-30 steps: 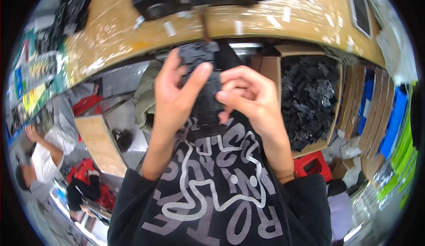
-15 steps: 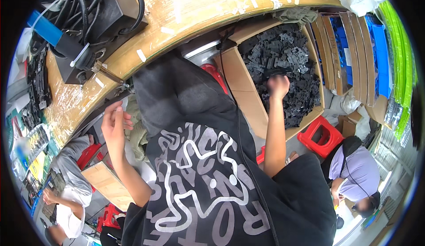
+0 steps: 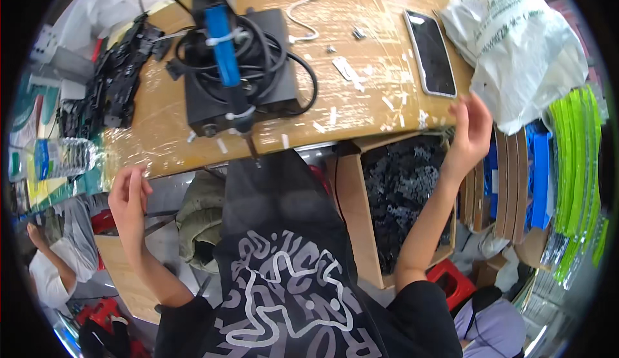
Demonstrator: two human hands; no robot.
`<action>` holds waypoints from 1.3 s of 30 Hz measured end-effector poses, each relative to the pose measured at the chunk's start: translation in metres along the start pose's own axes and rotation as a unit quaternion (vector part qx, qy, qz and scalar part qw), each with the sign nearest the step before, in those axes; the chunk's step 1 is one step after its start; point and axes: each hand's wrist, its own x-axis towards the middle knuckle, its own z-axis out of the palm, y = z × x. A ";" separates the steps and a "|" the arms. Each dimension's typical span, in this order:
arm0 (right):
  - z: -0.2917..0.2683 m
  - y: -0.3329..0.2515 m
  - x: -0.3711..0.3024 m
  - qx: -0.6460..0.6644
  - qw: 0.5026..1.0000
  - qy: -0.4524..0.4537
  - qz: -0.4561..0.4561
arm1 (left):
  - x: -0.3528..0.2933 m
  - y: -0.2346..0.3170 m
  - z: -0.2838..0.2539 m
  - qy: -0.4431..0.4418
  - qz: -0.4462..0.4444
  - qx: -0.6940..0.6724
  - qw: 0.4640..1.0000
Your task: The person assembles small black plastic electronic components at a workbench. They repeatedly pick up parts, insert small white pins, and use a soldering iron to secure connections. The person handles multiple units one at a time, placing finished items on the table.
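Observation:
My left hand (image 3: 129, 195) hovers at the table's front edge on the left, fingers loosely bent and apart, with nothing seen in it. My right hand (image 3: 472, 129) is raised by the table's right front corner, just below a phone (image 3: 432, 55) that lies dark side up. Its fingers are half curled and apart, and I see nothing between them. Under that forearm stands a cardboard box (image 3: 362, 213) filled with small black plastic parts (image 3: 403, 190). A blue-and-black electric screwdriver (image 3: 222, 45) points its bit down at the table's front edge, between my hands.
Behind the screwdriver, a dark power box (image 3: 277, 26) carries coiled black cable. Long black plastic assemblies (image 3: 126, 77) and a clear bottle (image 3: 64, 157) sit at the left. A white plastic bag (image 3: 516, 42) fills the right corner. Co-workers sit at both lower sides, near red stools (image 3: 451, 282).
My right hand has left the black parts in the box and risen to the table's right corner. My left hand stays raised and empty. The view has tilted up, showing more of the tabletop.

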 end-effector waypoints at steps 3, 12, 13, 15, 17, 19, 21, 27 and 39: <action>0.052 0.006 0.060 -0.018 0.987 -0.146 -0.060 | 0.019 0.007 -0.004 0.040 0.049 -0.008 0.998; 0.151 0.131 0.233 -0.337 0.897 -0.158 -0.237 | 0.057 -0.005 0.010 0.172 0.176 0.041 0.968; 0.166 0.126 0.232 -0.363 0.903 -0.203 -0.103 | 0.053 0.004 0.005 0.182 0.158 0.041 0.970; 0.156 0.156 0.261 -0.427 0.870 -0.209 -0.130 | 0.061 0.008 -0.001 0.202 0.195 0.101 0.954; 0.150 0.157 0.269 -0.441 0.854 -0.212 -0.175 | 0.071 0.006 -0.006 0.225 0.237 0.194 0.925; 0.159 0.157 0.270 -0.425 0.859 -0.236 -0.163 | 0.083 0.001 -0.014 0.238 0.288 0.241 0.896; 0.160 0.152 0.263 -0.403 0.869 -0.229 -0.173 | 0.095 0.002 -0.016 0.229 0.302 0.275 0.884; 0.167 0.121 0.227 -0.419 0.836 -0.237 -0.263 | 0.132 0.007 -0.011 0.219 0.261 0.393 0.854; 0.115 -0.003 0.115 -0.065 0.976 -0.179 -0.109 | 0.136 0.024 -0.028 0.137 0.159 0.136 0.968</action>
